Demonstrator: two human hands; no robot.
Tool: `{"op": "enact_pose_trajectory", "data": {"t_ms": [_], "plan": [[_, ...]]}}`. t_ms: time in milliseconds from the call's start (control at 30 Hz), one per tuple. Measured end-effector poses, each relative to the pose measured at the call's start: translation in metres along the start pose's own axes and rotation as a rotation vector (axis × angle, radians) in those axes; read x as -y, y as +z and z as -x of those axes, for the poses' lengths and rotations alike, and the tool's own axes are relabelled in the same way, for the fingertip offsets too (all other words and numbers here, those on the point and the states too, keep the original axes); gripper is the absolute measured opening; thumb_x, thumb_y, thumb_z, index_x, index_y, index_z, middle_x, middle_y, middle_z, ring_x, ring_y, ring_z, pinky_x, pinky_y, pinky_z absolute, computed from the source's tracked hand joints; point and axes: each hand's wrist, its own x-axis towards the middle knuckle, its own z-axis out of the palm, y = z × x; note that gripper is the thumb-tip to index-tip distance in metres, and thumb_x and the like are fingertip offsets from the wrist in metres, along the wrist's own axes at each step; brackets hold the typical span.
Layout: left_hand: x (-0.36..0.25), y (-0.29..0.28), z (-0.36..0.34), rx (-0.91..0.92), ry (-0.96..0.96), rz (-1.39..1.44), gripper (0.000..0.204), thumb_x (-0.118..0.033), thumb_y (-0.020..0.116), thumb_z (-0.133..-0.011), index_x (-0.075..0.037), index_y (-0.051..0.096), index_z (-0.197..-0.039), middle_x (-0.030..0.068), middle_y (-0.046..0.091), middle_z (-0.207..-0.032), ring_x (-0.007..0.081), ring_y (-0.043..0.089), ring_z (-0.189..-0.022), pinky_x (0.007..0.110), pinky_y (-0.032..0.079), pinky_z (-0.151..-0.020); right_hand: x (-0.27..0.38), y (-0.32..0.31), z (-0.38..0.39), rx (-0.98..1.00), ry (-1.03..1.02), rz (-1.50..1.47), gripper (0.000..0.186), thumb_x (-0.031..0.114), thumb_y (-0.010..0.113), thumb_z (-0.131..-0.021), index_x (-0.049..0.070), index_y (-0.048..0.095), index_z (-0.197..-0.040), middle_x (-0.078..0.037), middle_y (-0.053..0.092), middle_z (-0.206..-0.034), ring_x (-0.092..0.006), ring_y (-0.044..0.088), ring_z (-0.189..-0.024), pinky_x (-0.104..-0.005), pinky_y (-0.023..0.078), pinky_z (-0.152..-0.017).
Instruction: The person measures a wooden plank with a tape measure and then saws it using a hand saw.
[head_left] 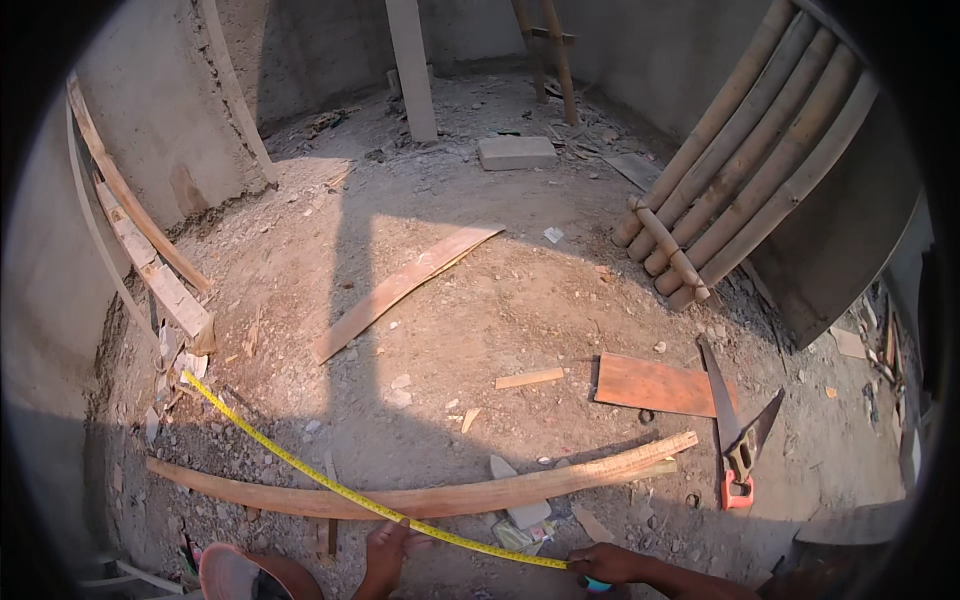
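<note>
My left hand [392, 545], at the bottom centre, pinches the extended yellow tape measure blade [300, 464]. My right hand [607, 563], to its right, grips the tape's case, which shows turquoise under my fingers. The blade runs diagonally toward the left wall, crossing over a long wooden board [560, 478] on the dirt just beyond my hands. To the right lie two hand saws [722, 390], one with a red handle, beside a flat reddish board [645, 380]. A pinkish rounded object [235, 572] at the lower left edge is too cropped to identify.
Planks [150, 255] lean on the left wall, and bamboo poles [740, 150] lashed to a crosspiece lean at the right by a dark panel. Another board [400, 295] lies mid-floor among rubble [250, 330]. A grey post [410, 70], a block [517, 152] and a wooden ladder [560, 60] are at the back.
</note>
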Motion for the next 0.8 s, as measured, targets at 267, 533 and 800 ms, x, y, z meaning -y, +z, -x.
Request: {"op": "enact_pose_trajectory", "data": {"t_ms": [267, 533, 800], "plan": [[-0.051, -0.037, -0.018, -0.146, 0.161, 0.191, 0.024, -0.019, 0.059, -0.105, 0.005, 0.066, -0.109, 0.0187, 0.074, -0.097, 0.0299, 0.077, -0.086, 0.039, 0.066, -0.078, 0.03, -0.005, 0.029, -0.069, 0.007, -0.331, 0.02, 0.016, 0.055, -0.104, 0.003, 0.068, -0.096, -0.002, 0.065, -0.079, -0.0137, 0.061, -0.076, -0.0291, 0.049, -0.074], [-0.149, -0.301, -0.093, -0.802, 0.311, 0.564, 0.037, -0.021, 0.054, -0.105, 0.006, 0.056, -0.13, 0.0163, 0.075, -0.107, 0.0249, 0.075, -0.075, 0.036, 0.063, -0.059, -0.058, -0.126, 0.113, -0.043, 0.125, -0.151, 0.016, 0.003, 0.057, -0.096, -0.003, 0.072, -0.099, -0.007, 0.066, -0.072, -0.0149, 0.061, -0.061, -0.0284, 0.049, -0.061], [-0.12, -0.325, -0.129, -0.931, 0.251, 0.515, 0.022, -0.001, 0.058, -0.098, 0.013, 0.061, -0.115, 0.0232, 0.071, -0.096, 0.0349, 0.075, -0.069, 0.043, 0.066, -0.056, 0.013, -0.145, 0.095, -0.011, 0.083, -0.084, 0.02, 0.007, 0.055, -0.098, -0.004, 0.072, -0.096, -0.006, 0.065, -0.067, -0.0141, 0.06, -0.061, -0.0274, 0.047, -0.06]]}}
